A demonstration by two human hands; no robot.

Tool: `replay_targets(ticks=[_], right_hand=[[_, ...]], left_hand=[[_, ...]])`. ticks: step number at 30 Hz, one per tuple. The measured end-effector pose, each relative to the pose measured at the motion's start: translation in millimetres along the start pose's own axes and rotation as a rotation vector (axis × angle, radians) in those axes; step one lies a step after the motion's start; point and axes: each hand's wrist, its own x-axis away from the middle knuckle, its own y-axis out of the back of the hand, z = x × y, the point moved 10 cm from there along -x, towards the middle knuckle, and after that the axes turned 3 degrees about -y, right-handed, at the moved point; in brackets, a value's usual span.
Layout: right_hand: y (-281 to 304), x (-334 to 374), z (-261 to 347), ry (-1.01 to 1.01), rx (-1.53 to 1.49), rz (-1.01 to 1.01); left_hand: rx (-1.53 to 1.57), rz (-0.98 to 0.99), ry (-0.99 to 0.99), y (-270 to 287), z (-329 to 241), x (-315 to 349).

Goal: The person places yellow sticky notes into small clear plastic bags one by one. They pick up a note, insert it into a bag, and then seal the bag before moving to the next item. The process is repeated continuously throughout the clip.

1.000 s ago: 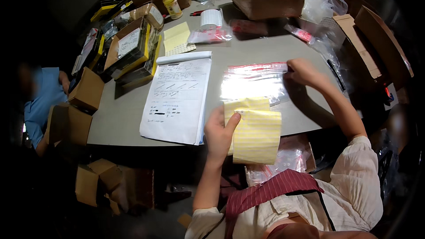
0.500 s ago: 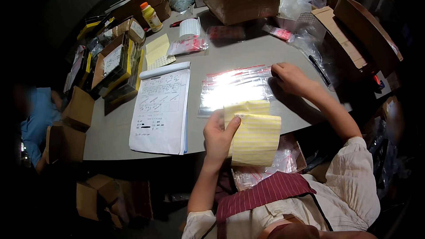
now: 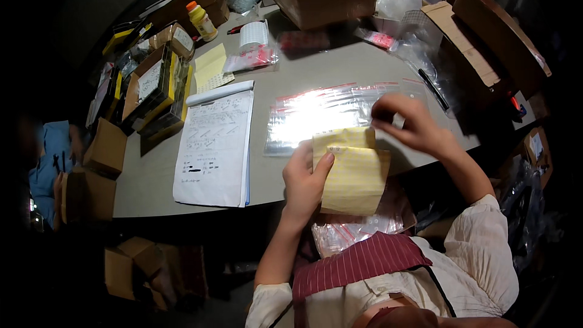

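My left hand (image 3: 305,173) grips a folded yellow sheet of small labels (image 3: 355,185), thumb pressed on its front. Close to the sheet's upper right corner is my right hand (image 3: 410,123), its fingers curled together; whatever is between the fingertips is too small to make out. Beneath and beyond both hands, clear zip bags (image 3: 313,112) with red seal lines lie overlapped on the table, glaring in the light. More clear bags (image 3: 340,234) fill a box at my lap, partly hidden by the sheet.
A notepad with handwriting (image 3: 212,146) lies left of the bags. Yellow-edged boxes (image 3: 149,88), a bottle with an orange cap (image 3: 201,21) and a cardboard box (image 3: 322,0) stand farther back. A black marker (image 3: 433,90) rests at the right. Another person in blue (image 3: 51,164) is at far left.
My right hand has come off the bags' upper right edge and moved nearer to the label sheet. Bags at the right now lie spread farther right. The view has shifted slightly.
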Motion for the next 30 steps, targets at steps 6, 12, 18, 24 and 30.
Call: replay_targets(ticks=[6, 12, 18, 24, 30], right_hand=[[-55, 3, 46, 0.12, 0.13, 0.137], [-67, 6, 50, 0.18, 0.247, 0.041], [-75, 18, 67, 0.325, 0.466, -0.072], [-53, 12, 50, 0.283, 0.002, 0.035], [-22, -25, -111, -0.514, -0.473, 0.213]], left_hand=[[-0.024, 0.036, 0.035, -17, -9, 5], [-0.051, 0.067, 0.079, -20, 3, 9], [0.017, 0.106, 0.141, -20, 5, 3], [0.115, 0.109, 0.19, -18, 19, -3], [0.087, 0.063, 0.195, -13, 27, -6]])
